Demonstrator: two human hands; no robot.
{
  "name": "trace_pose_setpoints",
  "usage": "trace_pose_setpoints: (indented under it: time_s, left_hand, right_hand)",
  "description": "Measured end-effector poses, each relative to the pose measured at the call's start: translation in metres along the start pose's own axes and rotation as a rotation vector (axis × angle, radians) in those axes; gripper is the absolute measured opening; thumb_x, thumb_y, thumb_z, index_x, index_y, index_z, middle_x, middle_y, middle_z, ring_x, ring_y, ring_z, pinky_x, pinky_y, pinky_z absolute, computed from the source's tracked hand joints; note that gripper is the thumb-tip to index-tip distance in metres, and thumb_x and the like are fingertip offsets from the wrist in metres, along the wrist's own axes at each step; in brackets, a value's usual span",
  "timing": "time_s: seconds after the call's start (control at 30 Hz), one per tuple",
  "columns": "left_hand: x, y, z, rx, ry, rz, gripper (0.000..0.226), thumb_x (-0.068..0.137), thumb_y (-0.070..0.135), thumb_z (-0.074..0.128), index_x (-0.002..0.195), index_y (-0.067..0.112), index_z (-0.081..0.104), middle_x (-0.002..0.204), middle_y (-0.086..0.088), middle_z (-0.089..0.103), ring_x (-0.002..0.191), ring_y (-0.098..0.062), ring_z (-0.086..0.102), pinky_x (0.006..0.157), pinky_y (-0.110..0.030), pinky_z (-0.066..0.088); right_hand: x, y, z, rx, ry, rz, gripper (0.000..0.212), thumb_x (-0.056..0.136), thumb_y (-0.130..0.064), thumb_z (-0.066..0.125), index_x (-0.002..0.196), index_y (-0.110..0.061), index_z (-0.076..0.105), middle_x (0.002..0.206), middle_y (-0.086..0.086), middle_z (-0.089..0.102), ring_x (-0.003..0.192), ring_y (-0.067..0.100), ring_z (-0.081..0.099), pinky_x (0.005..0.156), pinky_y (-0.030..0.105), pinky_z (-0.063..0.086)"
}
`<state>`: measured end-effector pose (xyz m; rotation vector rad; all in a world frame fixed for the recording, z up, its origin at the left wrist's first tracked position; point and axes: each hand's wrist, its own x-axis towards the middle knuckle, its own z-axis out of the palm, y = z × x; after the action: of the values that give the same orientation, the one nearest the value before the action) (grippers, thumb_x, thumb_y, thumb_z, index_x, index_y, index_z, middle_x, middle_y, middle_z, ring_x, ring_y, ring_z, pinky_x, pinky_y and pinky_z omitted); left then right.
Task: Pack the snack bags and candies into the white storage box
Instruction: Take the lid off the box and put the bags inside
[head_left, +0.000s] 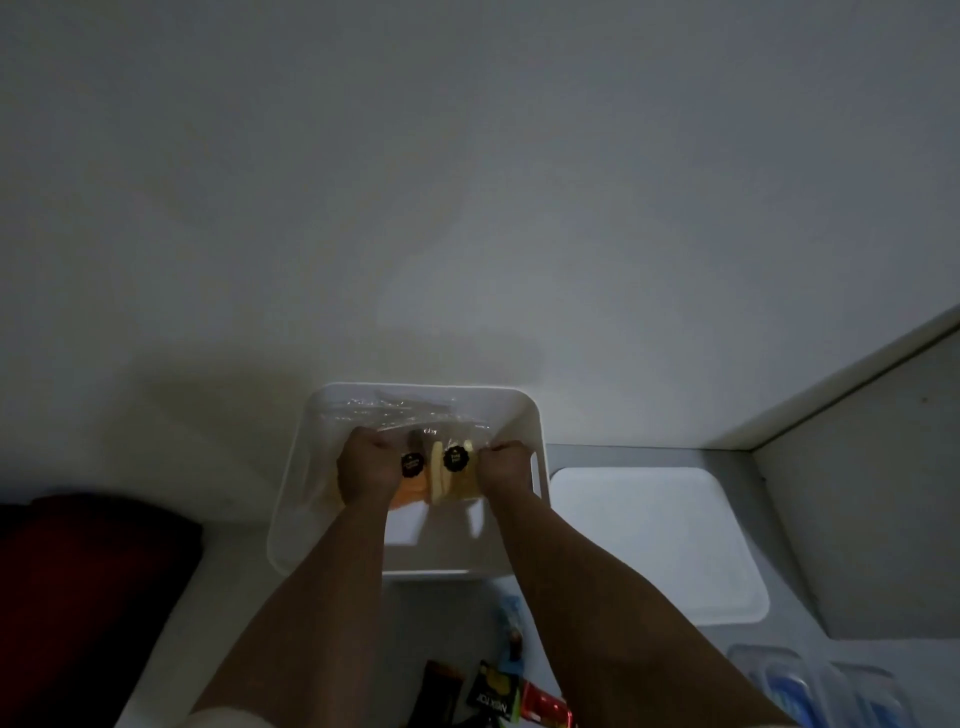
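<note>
White wall behind; hands hold snack bags upright.

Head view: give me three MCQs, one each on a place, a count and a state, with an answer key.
1. Where does the flat white lid lie?
A. on top of the box
B. on the floor to the right of the box
C. inside the box

2. How many round black labels show on the clear snack bags held between the hands?
A. one
B. two
C. four

3. What are the two hands doing?
A. resting flat on the floor
B. both gripping the snack bags inside the box
C. lifting the lid

Key: 1 B, the lid lies beside the white box, on its right. 2 B, two dark round labels sit side by side on the bags. 3 B, the left hand and right hand are closed on the bags within the box walls.
</note>
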<state>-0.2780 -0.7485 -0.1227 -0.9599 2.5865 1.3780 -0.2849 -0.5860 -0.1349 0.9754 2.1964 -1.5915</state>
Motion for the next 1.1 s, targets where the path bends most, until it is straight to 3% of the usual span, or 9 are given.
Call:
trace_pose_setpoints:
  time_s: [0.13, 0.2, 0.27, 0.43, 0.53, 0.7, 0.83, 0.97, 1.1]
  left_hand:
    - [-0.005, -0.001, -0.009, -0.040, -0.038, -0.019, 0.030, 0.093, 0.007, 0.060, 0.123, 0.004, 0.062, 0.122, -0.019, 0.067, 0.113, -0.038, 0.063, 0.081, -0.030, 0.040]
    - [-0.013, 0.002, -0.014, -0.070, -0.029, -0.017, 0.042, 0.092, 0.006, 0.063, 0.133, 0.007, 0.056, 0.128, -0.019, 0.065, 0.117, -0.039, 0.061, 0.086, -0.032, 0.042]
    - [-0.025, 0.006, -0.019, -0.072, -0.018, 0.002, 0.047, 0.091, 0.006, 0.064, 0.137, 0.008, 0.053, 0.129, -0.019, 0.064, 0.119, -0.038, 0.060, 0.085, -0.032, 0.041]
    - [-0.059, 0.024, -0.034, -0.032, 0.016, 0.090, 0.050, 0.089, 0.011, 0.066, 0.137, 0.012, 0.053, 0.132, -0.020, 0.060, 0.114, -0.039, 0.061, 0.086, -0.039, 0.048]
    - [-0.090, 0.042, -0.034, -0.025, -0.001, 0.161, 0.043, 0.088, 0.019, 0.066, 0.129, 0.017, 0.058, 0.132, -0.015, 0.062, 0.118, -0.039, 0.059, 0.097, -0.042, 0.046]
    - [-0.158, 0.077, -0.001, 0.000, -0.124, 0.321, 0.031, 0.089, 0.024, 0.059, 0.120, 0.022, 0.062, 0.123, -0.007, 0.068, 0.110, -0.035, 0.064, 0.095, -0.039, 0.050]
    - [-0.223, 0.090, 0.048, 0.047, -0.269, 0.433, 0.028, 0.091, 0.020, 0.061, 0.118, 0.017, 0.065, 0.121, -0.011, 0.069, 0.111, -0.035, 0.063, 0.088, -0.034, 0.045]
    - [-0.279, 0.086, 0.102, 0.112, -0.487, 0.457, 0.023, 0.090, 0.026, 0.063, 0.113, 0.021, 0.065, 0.111, -0.006, 0.071, 0.102, -0.027, 0.066, 0.082, -0.028, 0.046]
    - [-0.331, 0.077, 0.155, 0.189, -0.636, 0.451, 0.026, 0.090, 0.027, 0.067, 0.115, 0.017, 0.069, 0.109, -0.005, 0.071, 0.107, -0.026, 0.066, 0.088, -0.026, 0.046]
  right_hand:
    - [-0.008, -0.002, -0.005, 0.000, -0.036, 0.058, 0.030, 0.095, -0.008, 0.056, 0.122, 0.005, 0.059, 0.102, 0.012, 0.059, 0.092, 0.027, 0.058, 0.077, 0.031, 0.046]
    - [-0.012, -0.001, -0.010, 0.014, -0.028, 0.023, 0.034, 0.096, -0.006, 0.056, 0.129, 0.004, 0.059, 0.116, 0.017, 0.065, 0.107, 0.033, 0.063, 0.084, 0.032, 0.048]
    - [-0.025, -0.004, -0.019, -0.019, -0.089, 0.002, 0.032, 0.095, -0.005, 0.058, 0.126, 0.002, 0.062, 0.122, 0.021, 0.066, 0.117, 0.038, 0.063, 0.095, 0.037, 0.050]
    - [-0.051, -0.010, -0.047, 0.009, -0.098, -0.133, 0.051, 0.083, -0.019, 0.064, 0.132, -0.006, 0.064, 0.129, 0.016, 0.066, 0.114, 0.036, 0.066, 0.099, 0.046, 0.056]
    - [-0.075, -0.011, -0.082, 0.057, -0.132, -0.204, 0.040, 0.082, -0.018, 0.066, 0.122, -0.013, 0.071, 0.116, 0.016, 0.072, 0.101, 0.036, 0.072, 0.088, 0.050, 0.062]
    - [-0.096, 0.014, -0.156, 0.057, -0.007, -0.340, 0.022, 0.076, -0.028, 0.064, 0.097, -0.028, 0.071, 0.104, 0.007, 0.076, 0.098, 0.028, 0.073, 0.088, 0.046, 0.059]
    - [-0.103, 0.063, -0.234, 0.048, 0.118, -0.308, 0.011, 0.076, -0.028, 0.063, 0.085, -0.034, 0.068, 0.084, -0.002, 0.070, 0.080, 0.020, 0.066, 0.078, 0.040, 0.058]
    - [-0.098, 0.129, -0.319, 0.054, 0.225, -0.198, 0.009, 0.078, -0.021, 0.065, 0.083, -0.025, 0.071, 0.066, -0.002, 0.063, 0.061, 0.017, 0.057, 0.059, 0.028, 0.045]
    - [-0.101, 0.188, -0.394, 0.014, 0.350, -0.097, 0.017, 0.079, -0.020, 0.064, 0.090, -0.015, 0.077, 0.084, 0.009, 0.072, 0.083, 0.028, 0.066, 0.075, 0.034, 0.052]
